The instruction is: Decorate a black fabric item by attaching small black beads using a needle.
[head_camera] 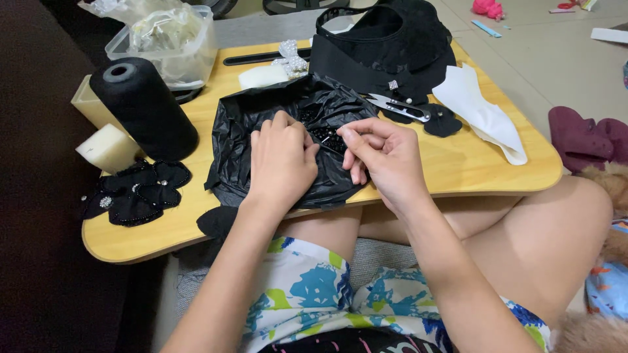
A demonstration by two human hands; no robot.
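I am looking down at a light wooden lap tray (458,171) resting over crossed legs, with a grey tiled floor (556,59) beyond it and scraps lying about on it. At the tray's far left corner sits a clear plastic tub (196,62) stuffed with crumpled clear bags. In the middle lies an opened black plastic bag (248,131), spread like a shallow bowl, with a heap of small black beads (324,135) in its hollow.

My left hand (281,160) lies palm down on the bag, fingers curled loosely, the fingertips at the edge of the beads; I cannot tell whether it grips anything. My right hand (383,157) is half closed just beside it, thumb and forefinger pinched together over the beads, on something too small for me to make out.

A large spool of black thread (144,108) stands at the left, with a cream foam block (108,149) just beside it and black beaded fabric flowers (134,193) in front. Behind the bag are a black fabric hat piece (386,46), small thread snips (396,104), a sparkly silver bow (291,57) and a white cloth cut-out (481,114).
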